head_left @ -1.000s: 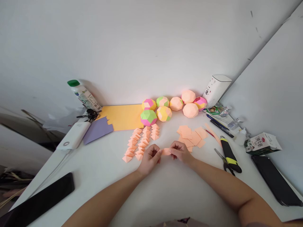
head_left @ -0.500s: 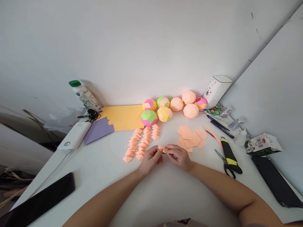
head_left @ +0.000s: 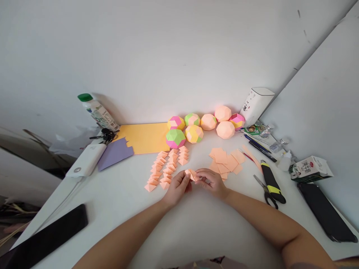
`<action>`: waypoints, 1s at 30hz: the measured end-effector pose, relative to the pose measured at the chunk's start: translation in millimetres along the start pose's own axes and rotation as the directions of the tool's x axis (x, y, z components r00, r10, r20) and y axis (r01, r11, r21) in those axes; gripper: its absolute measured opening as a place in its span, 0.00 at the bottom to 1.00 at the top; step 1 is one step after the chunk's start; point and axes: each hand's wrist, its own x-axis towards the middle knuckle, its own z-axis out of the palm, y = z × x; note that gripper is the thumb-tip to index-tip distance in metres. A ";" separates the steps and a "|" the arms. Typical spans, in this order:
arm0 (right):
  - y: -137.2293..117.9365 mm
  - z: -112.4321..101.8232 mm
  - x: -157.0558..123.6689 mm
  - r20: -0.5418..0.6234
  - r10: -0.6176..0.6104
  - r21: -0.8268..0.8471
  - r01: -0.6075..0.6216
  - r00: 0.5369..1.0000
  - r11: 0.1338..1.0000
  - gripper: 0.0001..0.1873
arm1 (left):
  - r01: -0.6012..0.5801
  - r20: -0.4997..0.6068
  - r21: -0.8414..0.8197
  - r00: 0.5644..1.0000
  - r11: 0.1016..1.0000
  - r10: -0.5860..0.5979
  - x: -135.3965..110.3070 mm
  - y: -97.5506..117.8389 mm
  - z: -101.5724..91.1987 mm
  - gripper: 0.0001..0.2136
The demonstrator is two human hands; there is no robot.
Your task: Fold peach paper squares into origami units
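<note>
Between my two hands is a small folded piece of peach paper (head_left: 192, 174), its creased faces turned up. My left hand (head_left: 178, 187) pinches its left side between thumb and fingers. My right hand (head_left: 212, 182) grips the right side with thumb and fingertips. Just left of my hands stand rows of folded peach paper pieces (head_left: 169, 169), stacked in overlapping lines. Beyond my right hand lies a loose pile of flat peach paper pieces (head_left: 229, 163). Several faceted paper balls (head_left: 175, 138) in peach, green, yellow and pink rest against the wall.
At the right lie scissors (head_left: 266, 192), a black and yellow utility knife (head_left: 272, 182), pens (head_left: 260, 149), a milk carton (head_left: 310, 169) and a black phone (head_left: 327, 213). To the left are yellow card (head_left: 148, 138), purple card (head_left: 115, 154), a white power bank (head_left: 86, 160) and a bottle (head_left: 99, 112).
The folded paper piece has turned between my fingers and shows more of its creased faces. My right fingers have shifted slightly on it. The whole view has moved a little.
</note>
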 end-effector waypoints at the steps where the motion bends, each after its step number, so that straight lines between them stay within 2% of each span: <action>1: -1.1 -0.3 0.5 0.003 0.008 0.000 -0.008 1.000 1.000 0.05 | -0.001 0.001 0.006 1.000 1.000 0.001 0.2 0.0 -0.1 0.16; 11: -3.1 -2.3 0.6 0.009 0.163 0.010 -0.163 0.987 0.987 0.08 | -0.010 0.000 0.029 1.000 1.000 0.010 -0.7 1.3 -0.1 0.16; 18: -3.4 -2.1 0.4 0.067 0.339 0.074 -0.343 0.938 0.936 0.09 | -0.016 0.005 0.043 1.000 0.999 0.016 -1.2 3.6 0.2 0.16; 21: -3.3 -1.1 0.7 0.064 0.353 0.092 -0.358 0.933 0.929 0.08 | -0.013 0.010 0.033 1.000 0.999 0.012 -1.2 3.2 0.8 0.14; 26: -0.6 -0.4 -0.5 0.042 0.344 0.105 -0.347 0.938 0.932 0.09 | -0.052 -0.058 -0.107 0.997 0.993 0.046 -0.8 -1.0 2.4 0.15; 30: 1.9 -0.9 -2.1 0.044 0.333 0.109 -0.336 0.942 0.935 0.09 | -0.067 -0.064 -0.126 0.996 0.990 0.059 -0.5 -2.2 2.9 0.13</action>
